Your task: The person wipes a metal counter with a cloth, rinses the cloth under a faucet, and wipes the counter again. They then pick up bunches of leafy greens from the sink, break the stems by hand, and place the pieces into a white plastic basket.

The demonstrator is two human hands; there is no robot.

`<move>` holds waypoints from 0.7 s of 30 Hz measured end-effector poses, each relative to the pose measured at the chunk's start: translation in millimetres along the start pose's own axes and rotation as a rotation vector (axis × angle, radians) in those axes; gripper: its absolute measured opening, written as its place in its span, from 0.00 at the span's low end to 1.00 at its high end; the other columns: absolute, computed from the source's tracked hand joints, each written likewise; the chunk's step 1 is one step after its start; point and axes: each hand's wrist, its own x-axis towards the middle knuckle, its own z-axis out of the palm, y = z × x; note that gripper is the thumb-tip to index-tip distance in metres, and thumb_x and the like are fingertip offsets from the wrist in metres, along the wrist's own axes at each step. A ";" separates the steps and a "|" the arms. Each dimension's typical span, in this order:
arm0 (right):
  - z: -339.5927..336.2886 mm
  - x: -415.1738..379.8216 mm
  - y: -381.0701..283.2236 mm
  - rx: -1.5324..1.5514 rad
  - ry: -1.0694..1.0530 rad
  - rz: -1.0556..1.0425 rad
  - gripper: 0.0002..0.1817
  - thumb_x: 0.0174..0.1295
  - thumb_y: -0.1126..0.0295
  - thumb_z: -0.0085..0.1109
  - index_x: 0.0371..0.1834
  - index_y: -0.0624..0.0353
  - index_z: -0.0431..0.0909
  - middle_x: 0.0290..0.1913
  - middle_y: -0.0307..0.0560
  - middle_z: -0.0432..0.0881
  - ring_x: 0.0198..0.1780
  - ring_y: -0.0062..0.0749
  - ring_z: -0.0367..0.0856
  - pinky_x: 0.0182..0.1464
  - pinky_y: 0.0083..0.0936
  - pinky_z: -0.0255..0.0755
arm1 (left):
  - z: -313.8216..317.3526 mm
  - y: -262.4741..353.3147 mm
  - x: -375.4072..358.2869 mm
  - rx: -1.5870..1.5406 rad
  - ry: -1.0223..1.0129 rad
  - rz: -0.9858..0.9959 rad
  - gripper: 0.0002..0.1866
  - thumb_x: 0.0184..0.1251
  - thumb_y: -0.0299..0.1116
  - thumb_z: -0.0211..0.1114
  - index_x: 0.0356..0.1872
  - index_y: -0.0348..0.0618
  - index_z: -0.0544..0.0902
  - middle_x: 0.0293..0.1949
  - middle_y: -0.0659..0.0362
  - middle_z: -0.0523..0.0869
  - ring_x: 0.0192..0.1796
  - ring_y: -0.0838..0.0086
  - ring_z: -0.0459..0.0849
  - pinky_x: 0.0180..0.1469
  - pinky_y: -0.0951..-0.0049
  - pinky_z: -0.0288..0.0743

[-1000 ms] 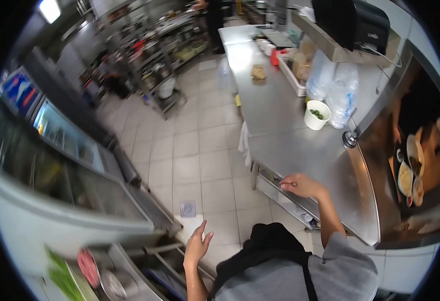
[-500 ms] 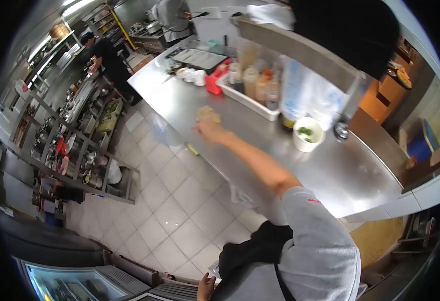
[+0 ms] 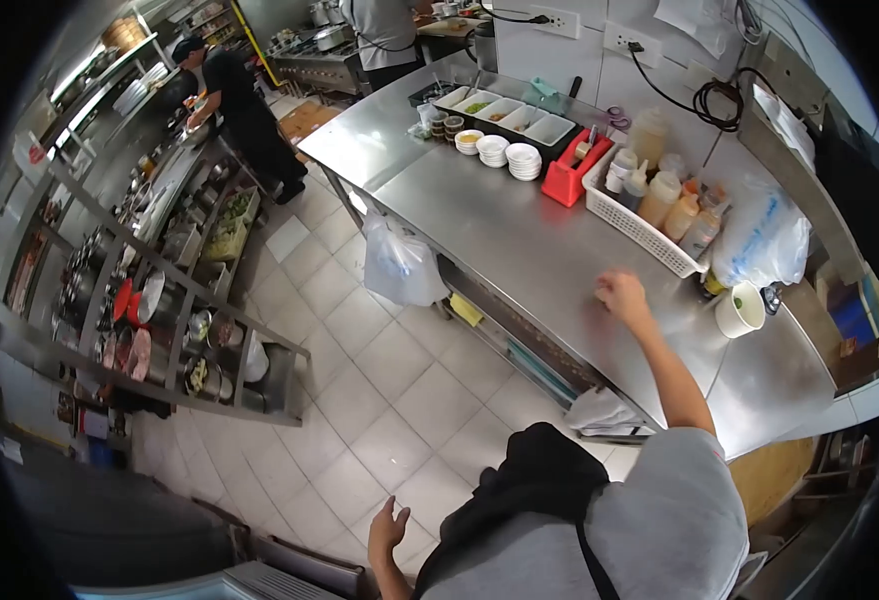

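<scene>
My right hand (image 3: 622,295) is over the steel counter (image 3: 519,235), its fingers curled in with nothing visible in them. To its right stand a white cup (image 3: 739,310) with something green inside and a white basket (image 3: 644,232) of sauce bottles. A red holder (image 3: 571,175) and stacks of small white dishes (image 3: 524,162) sit farther back. Low in the view, near the black apron, my left hand (image 3: 387,528) hangs in the air over the floor, fingers apart and empty.
A plastic bag (image 3: 399,262) hangs at the counter's front edge. Metal shelving (image 3: 184,330) with pans and bowls runs along the left. One person (image 3: 229,110) in dark clothes works at the left counter; another in grey (image 3: 374,35) stands at the back.
The view has turned, showing more of the counter and wall. My right hand has drawn back along the counter; the beige item at its fingers no longer shows. My left hand is more visible.
</scene>
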 end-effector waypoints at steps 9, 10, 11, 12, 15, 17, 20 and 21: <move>-29.5 69.2 -23.0 0.319 -0.166 0.429 0.21 0.47 0.69 0.63 0.49 0.53 0.77 0.53 0.53 0.74 0.52 0.48 0.73 0.52 0.31 0.68 | -81.1 102.3 201.4 0.027 -0.142 0.355 0.27 0.61 0.45 0.58 0.58 0.41 0.69 0.50 0.41 0.76 0.54 0.50 0.75 0.54 0.60 0.69; -14.9 85.1 -35.7 0.319 -0.181 0.417 0.21 0.47 0.69 0.63 0.49 0.53 0.77 0.53 0.53 0.74 0.52 0.48 0.73 0.52 0.31 0.68 | -93.7 122.4 221.4 -0.014 -0.144 0.411 0.26 0.61 0.44 0.58 0.58 0.41 0.69 0.50 0.41 0.77 0.54 0.52 0.75 0.54 0.60 0.69; 2.6 97.9 -52.1 0.257 -0.056 0.233 0.25 0.50 0.65 0.61 0.55 0.53 0.72 0.59 0.53 0.67 0.58 0.49 0.67 0.56 0.33 0.64 | -108.6 144.9 237.6 -0.023 -0.133 0.399 0.26 0.61 0.44 0.58 0.58 0.41 0.69 0.50 0.41 0.77 0.54 0.52 0.75 0.54 0.60 0.69; 20.0 105.8 -65.1 0.199 0.068 0.054 0.30 0.53 0.62 0.60 0.61 0.53 0.66 0.65 0.53 0.61 0.63 0.49 0.61 0.61 0.35 0.59 | -125.7 166.8 249.6 -0.030 -0.123 0.450 0.25 0.62 0.42 0.58 0.58 0.41 0.70 0.49 0.43 0.78 0.52 0.54 0.77 0.52 0.63 0.70; 96.8 119.0 -75.8 -0.346 -0.206 -0.060 0.33 0.57 0.57 0.54 0.65 0.54 0.59 0.67 0.55 0.56 0.67 0.50 0.54 0.64 0.42 0.53 | -178.8 216.4 293.8 -0.070 -0.075 0.535 0.23 0.63 0.39 0.58 0.58 0.41 0.70 0.49 0.46 0.79 0.48 0.60 0.80 0.50 0.67 0.72; 125.0 141.2 -80.6 -0.353 -0.170 -0.041 0.32 0.58 0.57 0.52 0.64 0.56 0.59 0.68 0.56 0.54 0.68 0.50 0.52 0.64 0.45 0.51 | -201.9 235.2 320.5 -0.127 -0.046 0.579 0.22 0.64 0.37 0.57 0.58 0.40 0.70 0.49 0.47 0.79 0.48 0.63 0.80 0.50 0.69 0.72; 175.3 199.1 -112.2 -0.340 -0.103 -0.033 0.30 0.60 0.57 0.49 0.63 0.60 0.60 0.67 0.59 0.54 0.68 0.50 0.52 0.64 0.47 0.51 | -232.5 246.7 366.0 -0.247 -0.093 0.563 0.20 0.65 0.34 0.56 0.57 0.40 0.71 0.48 0.50 0.80 0.47 0.69 0.80 0.49 0.72 0.72; 197.5 224.5 -130.0 -0.320 -0.072 -0.049 0.29 0.60 0.58 0.48 0.63 0.61 0.60 0.66 0.60 0.55 0.67 0.51 0.53 0.64 0.46 0.52 | -238.3 252.4 383.6 -0.266 -0.125 0.568 0.19 0.65 0.33 0.56 0.56 0.41 0.72 0.47 0.51 0.81 0.46 0.69 0.80 0.48 0.72 0.73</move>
